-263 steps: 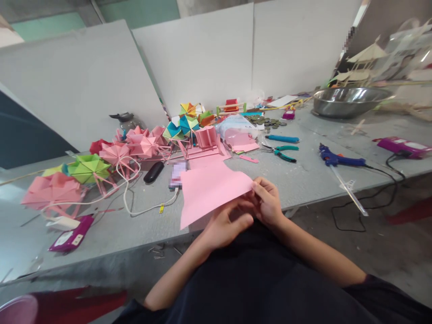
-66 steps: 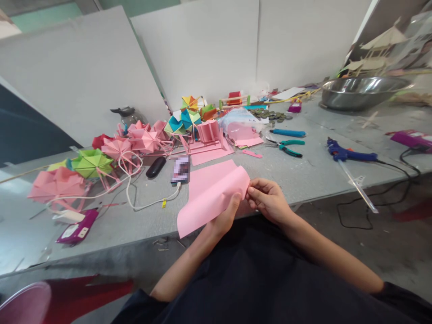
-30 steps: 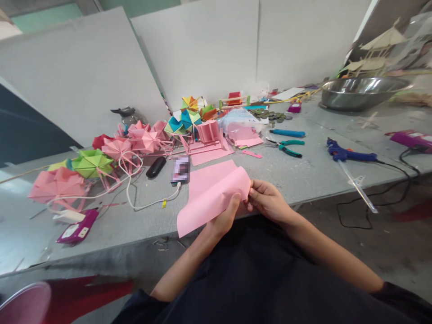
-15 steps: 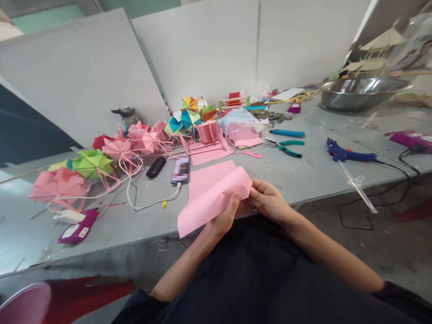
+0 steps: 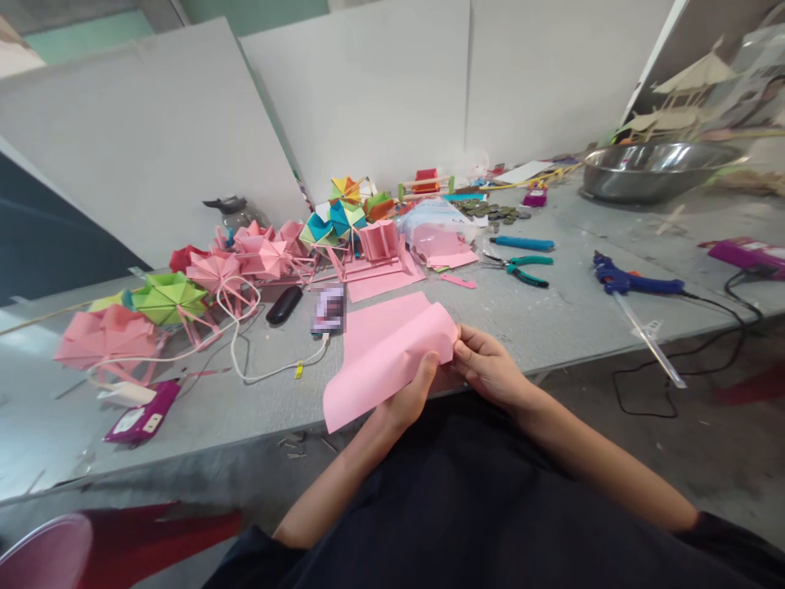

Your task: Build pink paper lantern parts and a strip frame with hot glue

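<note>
A sheet of pink paper, curved over along its length, is held above the table's front edge. My left hand grips its near side, thumb on top and the other fingers hidden beneath. My right hand pinches the right-hand corner between thumb and fingertips. Just behind, another piece of pink paper lies flat on the table, partly covered by the held one; I cannot tell whether the two are joined.
Paper umbrellas and pink stick models crowd the left. A phone with a white cable lies left of the paper. Pliers, a blue-handled tool and a glue gun lie to the right, a metal basin behind them.
Almost nothing differs. Both hands keep the same hold on the pink paper, and the view has shifted very slightly.
</note>
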The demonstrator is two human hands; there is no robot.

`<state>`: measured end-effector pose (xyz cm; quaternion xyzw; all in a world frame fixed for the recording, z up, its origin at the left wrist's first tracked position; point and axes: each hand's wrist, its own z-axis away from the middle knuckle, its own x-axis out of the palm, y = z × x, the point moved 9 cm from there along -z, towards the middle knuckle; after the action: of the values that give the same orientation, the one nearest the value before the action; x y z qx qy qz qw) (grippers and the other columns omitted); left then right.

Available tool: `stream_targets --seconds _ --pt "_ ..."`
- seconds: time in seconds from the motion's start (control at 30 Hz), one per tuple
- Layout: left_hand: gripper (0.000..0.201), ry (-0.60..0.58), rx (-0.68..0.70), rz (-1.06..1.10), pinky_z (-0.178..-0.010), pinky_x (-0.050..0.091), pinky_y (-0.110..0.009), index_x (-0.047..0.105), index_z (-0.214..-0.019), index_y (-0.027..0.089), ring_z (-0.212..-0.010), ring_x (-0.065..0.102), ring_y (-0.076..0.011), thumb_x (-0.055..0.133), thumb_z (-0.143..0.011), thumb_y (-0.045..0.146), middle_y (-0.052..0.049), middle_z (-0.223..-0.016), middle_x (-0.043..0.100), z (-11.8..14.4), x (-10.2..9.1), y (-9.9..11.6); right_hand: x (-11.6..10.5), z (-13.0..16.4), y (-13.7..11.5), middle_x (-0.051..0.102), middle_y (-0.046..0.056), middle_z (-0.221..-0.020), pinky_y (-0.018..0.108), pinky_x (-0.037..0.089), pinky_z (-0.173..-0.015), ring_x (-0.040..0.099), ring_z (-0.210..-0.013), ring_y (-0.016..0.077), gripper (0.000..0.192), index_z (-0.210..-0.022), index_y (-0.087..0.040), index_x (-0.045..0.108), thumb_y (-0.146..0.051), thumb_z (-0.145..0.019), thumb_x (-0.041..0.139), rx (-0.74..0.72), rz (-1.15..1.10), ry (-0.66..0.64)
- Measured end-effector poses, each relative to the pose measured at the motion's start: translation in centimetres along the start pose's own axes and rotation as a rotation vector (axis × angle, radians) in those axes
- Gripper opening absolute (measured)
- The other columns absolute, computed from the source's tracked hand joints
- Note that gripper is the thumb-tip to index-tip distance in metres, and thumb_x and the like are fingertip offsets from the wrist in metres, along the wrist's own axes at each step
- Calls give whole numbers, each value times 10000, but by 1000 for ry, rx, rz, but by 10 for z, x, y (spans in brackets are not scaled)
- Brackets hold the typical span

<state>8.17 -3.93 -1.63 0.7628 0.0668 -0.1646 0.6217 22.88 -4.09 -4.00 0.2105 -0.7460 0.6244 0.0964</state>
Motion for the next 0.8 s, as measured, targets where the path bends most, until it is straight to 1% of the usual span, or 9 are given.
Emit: stream_targets --seconds 0.1,0.2,0.33,0.43,0.5,0.6,0.67,0.73,0.8 --pt "255 -18 10 19 -1265 490 -397 809 -1192 235 -1398 670 -286 666 -1009 341 -75 -1401 771 0 1 2 0 2 -5 576 -31 -701 244 402 -604 480 -625 117 512 -794 -222 651 -663 -790 911 -32 5 49" --pt "289 -34 39 31 -1269 489 -410 804 -1224 224 -1393 678 -292 650 -1014 348 -76 -1421 763 1 2 4 0 4 -10 545 -38 -694 237 353 -564 418 -596 106 520 -766 -221 627 -655 -791 912 -68 12 93" --pt "316 -39 107 50 -1242 524 -430 809 -1198 218 -1366 695 -319 660 -999 413 -85 -1347 794 0 2 6 0 4 -14 516 -44 -677 244 298 -520 345 -568 104 534 -735 -227 589 -650 -786 911 -92 13 134" --pt "310 -45 188 88 -1191 577 -417 824 -1145 242 -1293 737 -319 678 -996 472 -71 -1262 822 0 1 11 0 4 -16 502 -48 -660 250 286 -511 328 -557 103 531 -717 -230 582 -634 -779 920 -106 6 159" --pt "282 -55 251 116 -1157 605 -401 833 -1128 261 -1235 765 -305 695 -998 469 -59 -1217 835 1 2 12 1 5 -17 503 -46 -671 248 299 -521 343 -567 103 517 -708 -228 584 -608 -780 927 -119 -11 180" --pt "319 -75 317 166 -1144 616 -410 814 -1225 245 -1211 776 -288 715 -999 448 -73 -1253 827 3 7 10 4 7 -18 551 -27 -760 247 372 -577 416 -632 112 490 -691 -223 589 -551 -774 944 -148 -73 239" --pt "394 -30 284 210 -1087 648 -424 795 -1266 213 -1165 793 -288 756 -962 461 -101 -1256 823 2 8 2 7 10 -16 579 -15 -840 249 411 -613 462 -686 120 479 -685 -220 595 -522 -755 961 -167 -119 285" --pt "407 49 215 230 -992 683 -414 811 -1200 184 -1069 819 -285 820 -891 451 -115 -1180 840 0 7 -6 10 12 -13 588 -13 -883 252 445 -646 495 -731 130 471 -692 -222 599 -508 -741 971 -178 -144 320" --pt "364 100 198 233 -934 692 -397 831 -1116 163 -986 832 -276 854 -841 402 -117 -1088 855 -1 6 -4 11 14 -9 592 -11 -907 258 475 -678 519 -765 139 464 -698 -224 601 -498 -738 973 -177 -155 344"
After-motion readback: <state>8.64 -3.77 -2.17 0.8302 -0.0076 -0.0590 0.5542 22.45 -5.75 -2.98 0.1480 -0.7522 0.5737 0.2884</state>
